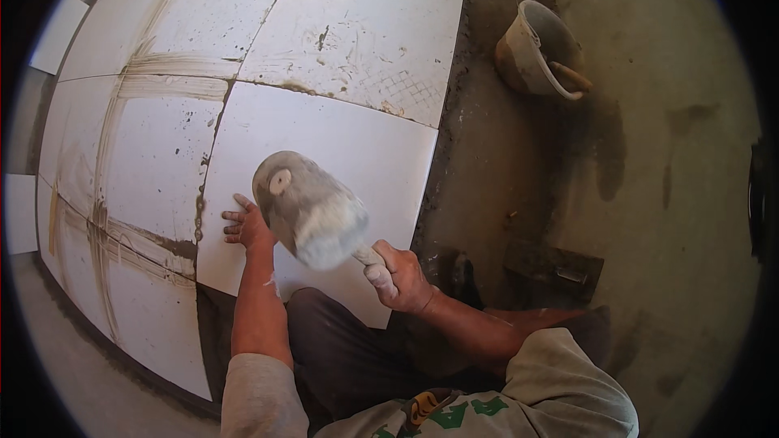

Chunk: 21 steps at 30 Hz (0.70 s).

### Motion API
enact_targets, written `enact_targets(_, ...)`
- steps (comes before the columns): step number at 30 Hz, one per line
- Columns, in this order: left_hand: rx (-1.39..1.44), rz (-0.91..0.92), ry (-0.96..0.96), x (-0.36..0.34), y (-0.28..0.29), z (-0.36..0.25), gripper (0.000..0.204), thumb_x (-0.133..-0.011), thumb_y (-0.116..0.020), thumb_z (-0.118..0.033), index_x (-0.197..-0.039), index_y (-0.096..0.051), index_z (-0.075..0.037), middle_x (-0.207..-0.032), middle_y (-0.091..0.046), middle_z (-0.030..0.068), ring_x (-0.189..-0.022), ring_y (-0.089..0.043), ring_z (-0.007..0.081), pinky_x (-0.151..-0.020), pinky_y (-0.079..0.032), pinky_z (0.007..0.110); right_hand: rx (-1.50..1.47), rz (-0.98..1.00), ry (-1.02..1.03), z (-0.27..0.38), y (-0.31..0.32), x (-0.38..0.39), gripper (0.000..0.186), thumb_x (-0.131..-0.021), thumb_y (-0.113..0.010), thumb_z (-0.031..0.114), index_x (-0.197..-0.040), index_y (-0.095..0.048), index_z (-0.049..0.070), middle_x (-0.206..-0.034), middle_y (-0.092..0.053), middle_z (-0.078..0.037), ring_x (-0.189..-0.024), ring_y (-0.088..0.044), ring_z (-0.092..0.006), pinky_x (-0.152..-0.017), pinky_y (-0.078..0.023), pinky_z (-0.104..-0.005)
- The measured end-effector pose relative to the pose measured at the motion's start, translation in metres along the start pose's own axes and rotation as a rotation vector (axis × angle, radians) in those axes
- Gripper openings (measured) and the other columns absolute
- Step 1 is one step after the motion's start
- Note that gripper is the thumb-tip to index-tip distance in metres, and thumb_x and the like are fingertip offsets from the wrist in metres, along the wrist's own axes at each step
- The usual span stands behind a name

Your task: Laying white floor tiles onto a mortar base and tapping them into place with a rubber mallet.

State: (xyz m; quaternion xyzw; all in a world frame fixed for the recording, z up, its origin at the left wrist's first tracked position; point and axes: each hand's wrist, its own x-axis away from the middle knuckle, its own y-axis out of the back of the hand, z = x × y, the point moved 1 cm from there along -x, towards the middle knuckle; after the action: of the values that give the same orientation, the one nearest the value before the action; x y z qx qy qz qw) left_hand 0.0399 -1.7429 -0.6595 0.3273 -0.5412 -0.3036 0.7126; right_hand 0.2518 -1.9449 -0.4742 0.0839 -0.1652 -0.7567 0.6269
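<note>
My right hand [399,277] is closed around the short handle of a mallet [312,211]. Its large grey head, smeared with pale dust, is raised above a clean white floor tile [357,146]. Fingers spread, my left hand [251,224] rests on that tile near its left edge, partly hidden behind the mallet head. The tile borders other laid tiles [166,142] on its left and far sides, with dark mortar showing along the joints.
A dirty bucket [527,53] with a handle stands on the bare floor at the far right. Below it lies a flat dark trowel-like plate [554,272] with a small handle. Several laid tiles carry grout smears. Loose white tiles [58,32] lie at the left edge.
</note>
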Motion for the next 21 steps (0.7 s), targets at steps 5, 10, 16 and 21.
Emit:
enact_targets(5, 0.068, 0.067, -0.042, 0.046, 0.042, -0.039, 0.144, -0.058, -0.086, -0.056, -0.151, 0.012, -0.006, -0.147, 0.001, 0.0448, -0.133, -0.016, 0.0640, -0.108, -0.012, 0.069, 0.256, -0.014, -0.179, -0.109, -0.015, 0.031, 0.047, -0.095, -0.051, 0.048, -0.091, -0.051, 0.002, -0.070, -0.061, -0.021, -0.067, -0.062, -0.0407, -0.061, -0.048, -0.0502)
enact_targets(10, 0.014, 0.094, 0.003, 0.058, 0.038, -0.004, 0.145, -0.056, -0.086, -0.056, -0.151, 0.012, -0.007, -0.149, -0.001, 0.0431, -0.134, -0.018, 0.0625, -0.110, -0.012, 0.066, 0.383, 0.208, -0.434, -0.068, -0.029, -0.004, 0.048, -0.097, -0.045, 0.047, -0.092, -0.050, 0.000, -0.073, -0.062, -0.024, -0.073, -0.063, -0.0443, -0.068, -0.049, -0.0528)
enact_targets(16, 0.056, 0.020, -0.033, 0.047, 0.037, -0.025, 0.146, -0.053, -0.086, -0.060, -0.152, 0.007, -0.006, -0.148, -0.005, 0.0430, -0.133, -0.022, 0.0616, -0.110, -0.014, 0.065, 0.412, -0.215, -0.291, -0.101, -0.033, -0.051, 0.031, -0.094, -0.056, 0.032, -0.091, -0.050, 0.002, -0.080, -0.059, -0.021, -0.075, -0.060, -0.0421, -0.070, -0.048, -0.0520)
enact_targets(21, 0.063, -0.032, -0.074, 0.041, 0.033, -0.030, 0.143, -0.054, -0.086, -0.061, -0.151, 0.001, -0.002, -0.146, -0.011, 0.0451, -0.131, -0.025, 0.0615, -0.109, -0.019, 0.066, 0.575, -0.207, -0.182, -0.124, -0.006, -0.059, 0.025, -0.092, -0.058, 0.028, -0.095, -0.054, 0.003, -0.096, -0.057, -0.017, -0.090, -0.059, -0.0361, -0.079, -0.049, -0.0459)
